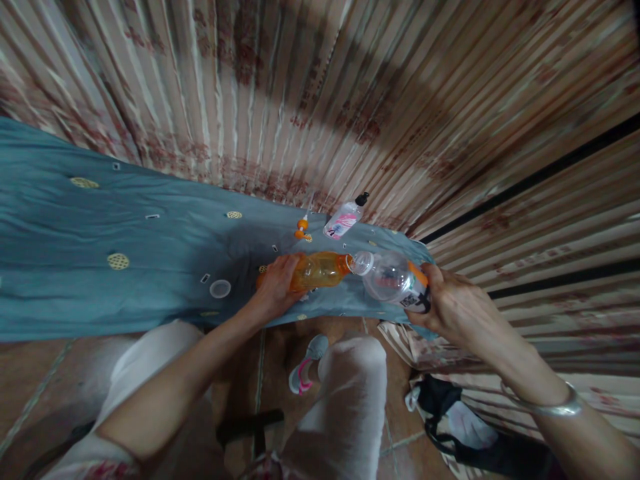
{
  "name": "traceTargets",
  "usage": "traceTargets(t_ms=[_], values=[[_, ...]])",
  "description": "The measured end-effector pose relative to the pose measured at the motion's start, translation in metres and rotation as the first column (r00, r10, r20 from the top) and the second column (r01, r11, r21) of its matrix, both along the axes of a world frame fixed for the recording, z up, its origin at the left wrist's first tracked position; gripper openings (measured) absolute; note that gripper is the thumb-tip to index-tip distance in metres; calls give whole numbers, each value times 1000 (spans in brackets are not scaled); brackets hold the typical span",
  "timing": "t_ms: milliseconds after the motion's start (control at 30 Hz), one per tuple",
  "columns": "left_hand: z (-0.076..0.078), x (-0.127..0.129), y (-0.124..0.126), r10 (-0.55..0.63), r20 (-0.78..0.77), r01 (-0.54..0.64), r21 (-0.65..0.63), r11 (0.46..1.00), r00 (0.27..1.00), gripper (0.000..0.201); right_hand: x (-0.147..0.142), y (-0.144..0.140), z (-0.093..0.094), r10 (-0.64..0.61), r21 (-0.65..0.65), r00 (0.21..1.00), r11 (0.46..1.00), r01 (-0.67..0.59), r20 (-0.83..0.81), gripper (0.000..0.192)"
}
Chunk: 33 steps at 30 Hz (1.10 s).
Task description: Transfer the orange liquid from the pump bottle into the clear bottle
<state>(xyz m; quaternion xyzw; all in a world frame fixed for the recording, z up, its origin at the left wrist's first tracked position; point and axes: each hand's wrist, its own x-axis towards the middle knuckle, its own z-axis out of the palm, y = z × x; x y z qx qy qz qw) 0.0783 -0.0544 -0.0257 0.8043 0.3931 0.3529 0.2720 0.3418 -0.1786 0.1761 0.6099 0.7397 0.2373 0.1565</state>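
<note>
Head view, guys: left hand (279, 283) grips the orange bottle (323, 270), neck toward 3 o'clock; right hand's (453, 301) got the clear bottle (387, 277) aimed roughly 10, mouths super close, can't tell if touching.

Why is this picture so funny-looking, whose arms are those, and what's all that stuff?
There's no robot here, just one person wearing a camera on their head. It looks down, so you see roughly what they see. The left hand holds an orange bottle lying on its side. The right hand holds a clear bottle, its mouth by the orange one's neck. On the teal cloth lie an orange pump top, a bottle with a black top and a pale round disc.
</note>
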Motion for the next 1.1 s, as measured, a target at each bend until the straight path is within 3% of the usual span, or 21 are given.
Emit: traceTargets(t_ms=[667,933,1100], values=[[-1,1,0,4,6,-4,-8,1000,1000,71,-1,0,1,15,9,1000,1000,-15,20,34],[6,0,-1,-11,-29,9,-43,999,1000,73,1,0,1,23,11,999,1000,-23,29,36],[3,0,0,-6,-2,6,-3,1000,1000,69,0,0,2,16,3,1000,1000,-17,16,37]])
